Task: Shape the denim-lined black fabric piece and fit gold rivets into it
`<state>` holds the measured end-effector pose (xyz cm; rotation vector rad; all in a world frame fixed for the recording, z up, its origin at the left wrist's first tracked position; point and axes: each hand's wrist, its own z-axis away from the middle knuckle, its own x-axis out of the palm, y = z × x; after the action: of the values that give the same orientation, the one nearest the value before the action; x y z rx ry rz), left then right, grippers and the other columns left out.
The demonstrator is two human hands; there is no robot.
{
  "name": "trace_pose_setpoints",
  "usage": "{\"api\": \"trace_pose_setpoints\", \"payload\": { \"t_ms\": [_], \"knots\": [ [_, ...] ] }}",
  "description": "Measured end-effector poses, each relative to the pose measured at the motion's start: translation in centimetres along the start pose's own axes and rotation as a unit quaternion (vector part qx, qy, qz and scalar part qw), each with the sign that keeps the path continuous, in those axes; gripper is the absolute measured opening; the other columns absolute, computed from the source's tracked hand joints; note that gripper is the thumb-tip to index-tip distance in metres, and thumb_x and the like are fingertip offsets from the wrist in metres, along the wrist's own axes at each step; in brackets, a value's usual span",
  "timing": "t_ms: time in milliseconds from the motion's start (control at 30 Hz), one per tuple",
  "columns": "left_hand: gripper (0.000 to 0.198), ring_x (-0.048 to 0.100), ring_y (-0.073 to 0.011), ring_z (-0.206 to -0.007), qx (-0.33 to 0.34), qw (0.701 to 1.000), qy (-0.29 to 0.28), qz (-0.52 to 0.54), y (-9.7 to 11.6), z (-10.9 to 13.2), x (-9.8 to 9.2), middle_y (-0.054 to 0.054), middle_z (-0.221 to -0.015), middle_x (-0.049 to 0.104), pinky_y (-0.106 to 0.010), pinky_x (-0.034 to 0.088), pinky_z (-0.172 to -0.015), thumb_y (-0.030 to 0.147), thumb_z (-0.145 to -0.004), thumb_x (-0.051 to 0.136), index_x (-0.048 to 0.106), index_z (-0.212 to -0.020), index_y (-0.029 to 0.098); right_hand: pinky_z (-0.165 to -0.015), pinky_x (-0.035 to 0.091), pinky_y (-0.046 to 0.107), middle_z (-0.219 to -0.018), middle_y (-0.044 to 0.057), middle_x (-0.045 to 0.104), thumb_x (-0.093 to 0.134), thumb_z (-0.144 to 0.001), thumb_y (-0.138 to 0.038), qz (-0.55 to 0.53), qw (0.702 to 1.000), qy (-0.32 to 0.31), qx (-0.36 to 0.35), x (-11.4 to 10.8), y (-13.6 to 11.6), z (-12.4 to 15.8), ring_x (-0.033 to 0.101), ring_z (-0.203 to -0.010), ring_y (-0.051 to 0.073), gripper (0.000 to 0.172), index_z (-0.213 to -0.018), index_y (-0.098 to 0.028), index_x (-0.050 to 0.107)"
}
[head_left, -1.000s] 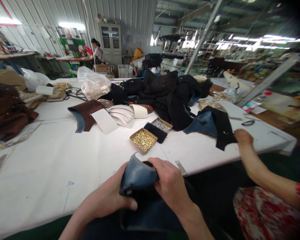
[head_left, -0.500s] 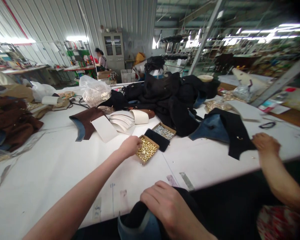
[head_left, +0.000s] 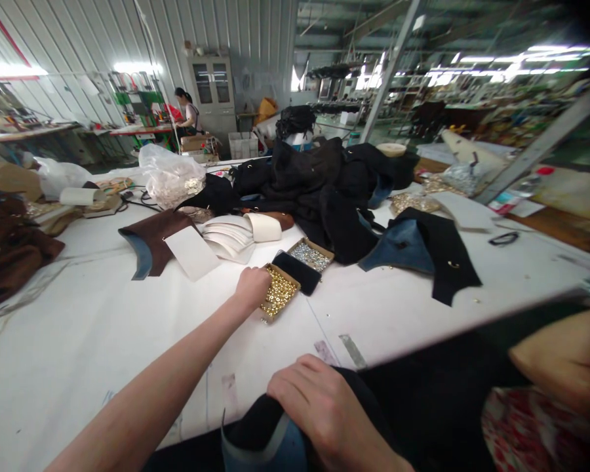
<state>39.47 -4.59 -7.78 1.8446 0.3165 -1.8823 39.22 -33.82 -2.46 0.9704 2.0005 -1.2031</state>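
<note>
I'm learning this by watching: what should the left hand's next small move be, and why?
Probably pinch one of the gold pieces and lift it clear with the left hand, which is down beside them, its fingertips hidden. The right hand holds the black-and-blue piece, which seems to leave the left free to pick.

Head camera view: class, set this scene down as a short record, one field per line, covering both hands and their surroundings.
Left hand: at a small box of gold-coloured pieces, fingertips hidden
Right hand: holding a black-and-blue piece at the table's near edge
Beside the box: dark flat object, then silver-coloured pieces
Table: white-topped
Far right: another person's arm
</note>
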Motion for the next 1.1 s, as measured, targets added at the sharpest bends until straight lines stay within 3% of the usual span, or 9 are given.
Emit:
{"api": "trace_pose_setpoints", "payload": {
  "t_ms": [167, 267, 400, 467, 600, 667, 767, 933, 1100],
  "knots": [
    [0.022, 0.074, -0.0272, -0.094, 0.017, 0.993, 0.068, 0.094, 1.2, 3.6, -1.7, -0.013, -0.097, 0.080, -0.040, 0.054, -0.089, 0.017, -0.105, 0.063, 0.079, -0.090, 0.016, -0.084, 0.040, 0.042, -0.103, 0.007, 0.073, 0.029, -0.122, -0.021, -0.021, 0.999, 0.038, 0.003, -0.6, 0.0, 0.8, 0.064, -0.091, 0.022, 0.036, -0.118, -0.016, 0.065],
    [0.027, 0.072, -0.0236, -0.085, 0.025, 0.977, 0.093, 0.191, 1.7, 7.3, -2.5, -0.008, -0.090, 0.081, -0.035, 0.049, -0.078, 0.021, -0.107, 0.061, 0.080, -0.087, 0.021, -0.090, 0.044, 0.042, -0.110, 0.007, 0.076, 0.034, -0.122, -0.020, -0.034, 0.997, 0.070, 0.002, -0.9, 0.3, 1.5, 0.069, -0.097, 0.021, 0.033, -0.123, -0.017, 0.066],
    [0.023, 0.075, -0.0215, -0.084, 0.012, 0.945, 0.093, 0.313, 2.7, 12.9, -2.6, -0.006, -0.090, 0.083, -0.032, 0.054, -0.079, 0.022, -0.105, 0.064, 0.084, -0.095, 0.021, -0.103, 0.047, 0.043, -0.120, 0.008, 0.079, 0.037, -0.121, -0.021, -0.032, 0.994, 0.105, 0.002, -1.1, 0.7, 2.3, 0.072, -0.107, 0.021, 0.031, -0.127, -0.019, 0.068],
    [0.021, 0.075, -0.0204, -0.079, -0.013, 0.907, 0.072, 0.415, 3.6, 15.6, -2.6, -0.005, -0.086, 0.082, -0.030, 0.056, -0.074, 0.025, -0.104, 0.066, 0.085, -0.099, 0.020, -0.105, 0.049, 0.043, -0.123, 0.009, 0.079, 0.041, -0.120, -0.019, -0.034, 0.991, 0.127, -0.001, -1.0, 0.7, 2.5, 0.073, -0.111, 0.021, 0.029, -0.129, -0.018, 0.069],
    [0.018, 0.072, -0.0198, -0.074, -0.059, 0.796, 0.010, 0.603, 5.4, 20.4, -3.4, -0.003, -0.081, 0.081, -0.029, 0.057, -0.070, 0.037, -0.098, 0.080, 0.089, -0.095, 0.022, -0.099, 0.056, 0.040, -0.123, 0.010, 0.078, 0.049, -0.117, -0.017, -0.042, 0.985, 0.167, -0.004, -0.8, 0.2, 2.8, 0.073, -0.112, 0.021, 0.026, -0.129, -0.018, 0.072],
    [0.016, 0.074, -0.0204, -0.081, -0.055, 0.784, 0.002, 0.619, 5.9, 22.2, -4.0, -0.004, -0.088, 0.085, -0.029, 0.057, -0.076, 0.039, -0.097, 0.084, 0.091, -0.096, 0.024, -0.098, 0.058, 0.039, -0.123, 0.010, 0.078, 0.051, -0.116, -0.017, -0.044, 0.983, 0.175, 0.001, -0.8, -0.4, 2.9, 0.073, -0.113, 0.022, 0.025, -0.128, -0.019, 0.073],
    [0.013, 0.076, -0.0220, -0.093, -0.031, 0.764, -0.006, 0.644, 6.0, 24.0, -4.8, -0.005, -0.099, 0.087, -0.031, 0.056, -0.086, 0.038, -0.096, 0.087, 0.093, -0.097, 0.026, -0.099, 0.060, 0.038, -0.123, 0.009, 0.078, 0.055, -0.114, -0.015, -0.064, 0.981, 0.184, 0.010, -0.8, -1.7, 2.8, 0.073, -0.114, 0.021, 0.023, -0.125, -0.020, 0.074],
    [0.014, 0.074, -0.0223, -0.096, 0.013, 0.712, -0.013, 0.702, 5.5, 25.6, -5.0, -0.007, -0.100, 0.084, -0.033, 0.055, -0.089, 0.038, -0.096, 0.089, 0.093, -0.099, 0.024, -0.099, 0.062, 0.037, -0.121, 0.009, 0.080, 0.053, -0.115, -0.014, -0.097, 0.974, 0.203, 0.006, -0.9, -3.7, 2.3, 0.076, -0.113, 0.021, 0.023, -0.122, -0.020, 0.074],
    [0.013, 0.074, -0.0219, -0.096, 0.032, 0.715, 0.012, 0.699, 5.1, 26.6, -5.2, -0.006, -0.101, 0.083, -0.034, 0.054, -0.089, 0.038, -0.100, 0.088, 0.092, -0.102, 0.026, -0.094, 0.065, 0.039, -0.118, 0.009, 0.081, 0.054, -0.114, -0.015, -0.086, 0.976, 0.198, 0.005, -1.1, -4.7, 1.8, 0.077, -0.110, 0.023, 0.024, -0.122, -0.022, 0.075]
  ]
}}
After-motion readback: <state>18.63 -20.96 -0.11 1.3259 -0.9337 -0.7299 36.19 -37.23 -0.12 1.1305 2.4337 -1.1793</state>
